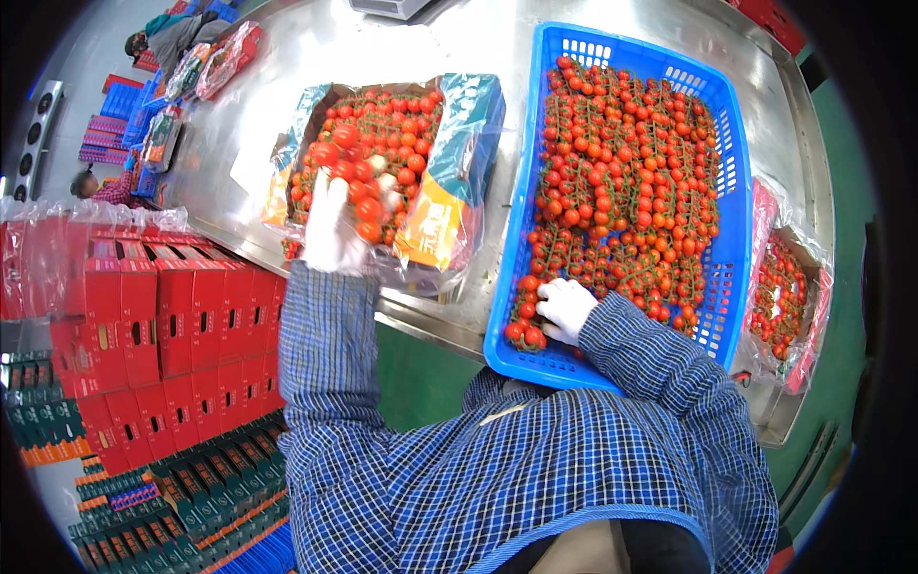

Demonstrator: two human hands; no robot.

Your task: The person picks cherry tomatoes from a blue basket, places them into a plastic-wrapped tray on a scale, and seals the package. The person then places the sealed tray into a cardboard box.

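Observation:
My left hand (334, 228), in a white glove, holds a bunch of cherry tomatoes on the vine (356, 179) over a green and orange cardboard box (470, 122). The bunch hides part of the vine tomatoes (387, 104) that fill this box, and clear plastic film wraps its outside. In the near left corner of a blue plastic crate (502, 287), my gloved right hand (566, 310) has its fingers curled on another tomato bunch (527, 316). Rows of vine tomatoes (631, 158) cover much of the crate's floor.
Both containers rest on a steel table (222, 154). Right of the crate lies a film-wrapped red box of tomatoes (780, 294). Stacked red cartons (193, 323) stand at left, above green cartons (215, 495). Two people (183, 36) are at the far left.

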